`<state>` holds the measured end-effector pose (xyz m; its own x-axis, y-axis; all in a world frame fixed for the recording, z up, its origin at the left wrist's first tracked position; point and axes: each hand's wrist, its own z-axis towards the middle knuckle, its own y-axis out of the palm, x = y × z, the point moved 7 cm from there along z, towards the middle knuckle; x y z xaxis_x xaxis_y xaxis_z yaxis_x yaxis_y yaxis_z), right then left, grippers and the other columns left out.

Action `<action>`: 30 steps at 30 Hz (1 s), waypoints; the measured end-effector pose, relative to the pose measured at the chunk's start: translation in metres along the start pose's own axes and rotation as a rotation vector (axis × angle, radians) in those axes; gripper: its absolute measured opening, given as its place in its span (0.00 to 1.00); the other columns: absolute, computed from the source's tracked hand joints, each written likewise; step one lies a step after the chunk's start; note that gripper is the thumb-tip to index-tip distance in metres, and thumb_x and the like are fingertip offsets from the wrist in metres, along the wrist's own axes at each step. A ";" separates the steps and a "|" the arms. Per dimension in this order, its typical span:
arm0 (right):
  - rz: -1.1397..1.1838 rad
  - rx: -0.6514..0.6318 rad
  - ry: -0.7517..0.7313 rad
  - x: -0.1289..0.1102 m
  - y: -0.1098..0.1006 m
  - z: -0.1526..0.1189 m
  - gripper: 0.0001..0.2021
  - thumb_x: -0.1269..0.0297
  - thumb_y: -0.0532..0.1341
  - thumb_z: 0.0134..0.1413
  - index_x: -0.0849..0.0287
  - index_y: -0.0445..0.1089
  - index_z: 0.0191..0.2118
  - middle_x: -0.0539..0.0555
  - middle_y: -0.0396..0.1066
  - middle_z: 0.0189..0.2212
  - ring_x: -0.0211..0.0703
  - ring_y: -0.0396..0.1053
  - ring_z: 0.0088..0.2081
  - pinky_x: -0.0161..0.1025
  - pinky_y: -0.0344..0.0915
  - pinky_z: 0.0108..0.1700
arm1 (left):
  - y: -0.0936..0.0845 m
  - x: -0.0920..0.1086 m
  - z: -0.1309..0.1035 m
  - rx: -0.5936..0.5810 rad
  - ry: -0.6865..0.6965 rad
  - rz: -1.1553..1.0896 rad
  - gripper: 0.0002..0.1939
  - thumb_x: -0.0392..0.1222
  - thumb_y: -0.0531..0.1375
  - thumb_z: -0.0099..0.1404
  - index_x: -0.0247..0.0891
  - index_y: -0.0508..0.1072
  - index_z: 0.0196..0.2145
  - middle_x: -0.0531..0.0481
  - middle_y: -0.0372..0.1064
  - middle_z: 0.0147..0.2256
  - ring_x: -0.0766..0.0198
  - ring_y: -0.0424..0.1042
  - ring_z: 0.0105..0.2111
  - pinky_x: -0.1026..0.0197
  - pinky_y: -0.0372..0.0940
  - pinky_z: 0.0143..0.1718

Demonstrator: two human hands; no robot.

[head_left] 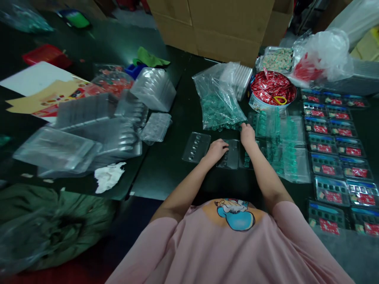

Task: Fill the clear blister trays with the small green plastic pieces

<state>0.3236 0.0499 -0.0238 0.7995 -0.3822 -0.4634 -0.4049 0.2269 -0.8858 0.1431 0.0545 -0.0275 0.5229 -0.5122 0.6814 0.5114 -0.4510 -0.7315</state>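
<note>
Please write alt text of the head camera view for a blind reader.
A person's left hand is at a clear plastic tray; the right hand is at green pieces beside a plastic bag. Filled packs line the right.

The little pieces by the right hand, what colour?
The pieces are bluish green, in the head view.

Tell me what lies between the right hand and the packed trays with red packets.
In the head view, clear trays with green pieces lie between the right hand and the packed trays.
</note>
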 end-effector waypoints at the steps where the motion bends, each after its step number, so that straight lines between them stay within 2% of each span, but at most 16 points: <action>1: 0.043 0.003 0.006 0.002 0.000 0.000 0.17 0.79 0.55 0.51 0.63 0.70 0.46 0.66 0.70 0.43 0.54 0.69 0.44 0.50 0.64 0.49 | -0.003 0.000 -0.001 0.019 -0.013 -0.036 0.09 0.38 0.66 0.59 0.38 0.81 0.39 0.45 0.74 0.36 0.58 0.73 0.37 0.56 0.67 0.44; 3: 0.226 -0.005 0.014 0.004 0.001 -0.004 0.14 0.76 0.59 0.50 0.60 0.71 0.43 0.60 0.71 0.39 0.49 0.69 0.40 0.48 0.65 0.48 | -0.011 -0.002 -0.001 0.097 -0.045 -0.135 0.12 0.41 0.67 0.58 0.37 0.81 0.41 0.45 0.75 0.36 0.59 0.73 0.35 0.56 0.67 0.44; 6: 0.681 -0.097 0.020 0.001 0.006 -0.015 0.12 0.70 0.62 0.48 0.58 0.71 0.41 0.52 0.70 0.32 0.42 0.69 0.36 0.42 0.67 0.45 | -0.020 -0.007 0.001 0.236 -0.122 -0.402 0.15 0.42 0.64 0.60 0.38 0.79 0.45 0.44 0.76 0.39 0.59 0.74 0.38 0.56 0.67 0.45; 8: 0.961 -0.204 0.008 -0.008 0.009 -0.026 0.14 0.65 0.65 0.46 0.57 0.71 0.42 0.50 0.71 0.32 0.40 0.69 0.35 0.40 0.67 0.43 | -0.017 -0.010 0.005 0.254 -0.180 -0.656 0.17 0.42 0.64 0.60 0.37 0.78 0.47 0.44 0.77 0.42 0.58 0.74 0.41 0.55 0.67 0.47; 11: 1.169 -0.328 -0.015 -0.024 0.009 -0.042 0.18 0.60 0.69 0.42 0.56 0.72 0.42 0.50 0.74 0.35 0.39 0.70 0.36 0.39 0.67 0.42 | -0.008 -0.010 0.009 0.209 -0.219 -0.936 0.20 0.42 0.66 0.55 0.35 0.78 0.46 0.43 0.77 0.43 0.56 0.75 0.43 0.53 0.67 0.50; 14: 1.222 -0.351 -0.012 -0.030 0.007 -0.051 0.19 0.59 0.71 0.39 0.56 0.73 0.40 0.50 0.74 0.33 0.39 0.70 0.36 0.38 0.68 0.41 | -0.009 -0.008 0.007 0.214 -0.209 -0.966 0.19 0.43 0.68 0.52 0.35 0.80 0.42 0.44 0.78 0.41 0.56 0.75 0.43 0.52 0.66 0.51; 24: 1.091 -0.343 -0.003 -0.034 0.003 -0.058 0.16 0.60 0.70 0.37 0.54 0.65 0.31 0.45 0.71 0.26 0.40 0.70 0.31 0.40 0.66 0.38 | -0.025 0.000 -0.003 0.191 -0.103 -0.697 0.13 0.40 0.64 0.56 0.37 0.80 0.40 0.46 0.76 0.41 0.59 0.74 0.42 0.56 0.67 0.47; 30: 1.190 -0.384 -0.015 -0.038 0.003 -0.063 0.19 0.62 0.72 0.36 0.55 0.63 0.33 0.44 0.69 0.26 0.36 0.67 0.29 0.36 0.63 0.36 | -0.021 0.002 -0.003 0.086 -0.188 -0.939 0.15 0.40 0.66 0.53 0.36 0.80 0.40 0.49 0.74 0.32 0.65 0.71 0.34 0.60 0.67 0.41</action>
<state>0.2640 0.0087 -0.0101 -0.1474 -0.1089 -0.9831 -0.9804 0.1474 0.1307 0.1306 0.0610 -0.0108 -0.0283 0.1598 0.9868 0.8216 -0.5585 0.1140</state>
